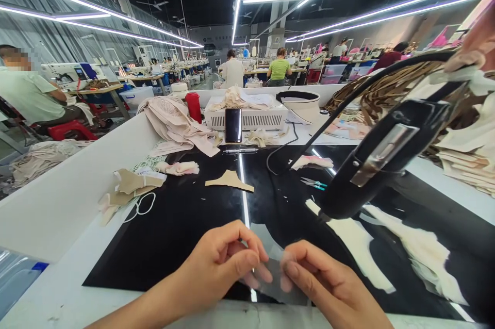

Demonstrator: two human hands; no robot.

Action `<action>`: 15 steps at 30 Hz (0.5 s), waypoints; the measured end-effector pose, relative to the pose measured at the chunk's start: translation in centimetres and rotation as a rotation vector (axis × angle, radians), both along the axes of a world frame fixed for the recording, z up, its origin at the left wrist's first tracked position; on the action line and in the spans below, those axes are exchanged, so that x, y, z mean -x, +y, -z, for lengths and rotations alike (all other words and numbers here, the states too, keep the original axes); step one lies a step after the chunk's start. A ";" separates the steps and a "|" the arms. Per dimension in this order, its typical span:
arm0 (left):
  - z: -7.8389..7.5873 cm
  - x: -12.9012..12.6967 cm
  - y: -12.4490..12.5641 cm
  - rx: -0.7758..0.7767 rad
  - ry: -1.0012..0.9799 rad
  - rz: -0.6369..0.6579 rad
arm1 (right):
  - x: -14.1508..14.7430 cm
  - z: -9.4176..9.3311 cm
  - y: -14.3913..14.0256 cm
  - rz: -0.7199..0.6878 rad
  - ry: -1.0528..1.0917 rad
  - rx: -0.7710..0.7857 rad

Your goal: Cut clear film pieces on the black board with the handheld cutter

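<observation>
Rows of sewing stations stretch behind a glossy black worktable (174,226) scattered with beige fabric pieces (230,180). At its near edge, the left hand (216,264) and right hand (328,288) both pinch a small clear film strip (270,272) between thumb and fingertips. It seems to be mid-peel or being pulled apart, which calls for a steady, careful tug.

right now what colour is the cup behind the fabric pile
Red cup, clearest in the head view.

A white bench (58,298) carries a glossy black mat (174,236). On the mat lie a tan fabric piece (229,180), small scissors (314,183) and a pen (240,151). Toward the back stand a white box (247,118) with a phone (233,125) leaning against it, and a heap of beige cloth (176,122).
</observation>
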State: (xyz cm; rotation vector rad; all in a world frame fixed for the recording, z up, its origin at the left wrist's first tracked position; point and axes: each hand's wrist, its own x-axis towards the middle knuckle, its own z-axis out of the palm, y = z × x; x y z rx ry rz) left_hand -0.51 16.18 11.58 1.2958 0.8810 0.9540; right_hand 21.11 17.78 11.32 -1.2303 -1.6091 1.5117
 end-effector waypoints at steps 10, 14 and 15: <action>0.5 -1.3 1.6 0.278 0.076 -0.032 | 0.5 1.6 0.8 0.083 -0.006 -0.052; 0.6 -1.0 1.7 0.214 0.161 -0.115 | 0.1 2.2 0.5 0.132 -0.089 -0.149; 0.7 -1.0 1.8 0.210 0.179 -0.124 | 0.0 2.3 0.5 0.123 -0.132 -0.186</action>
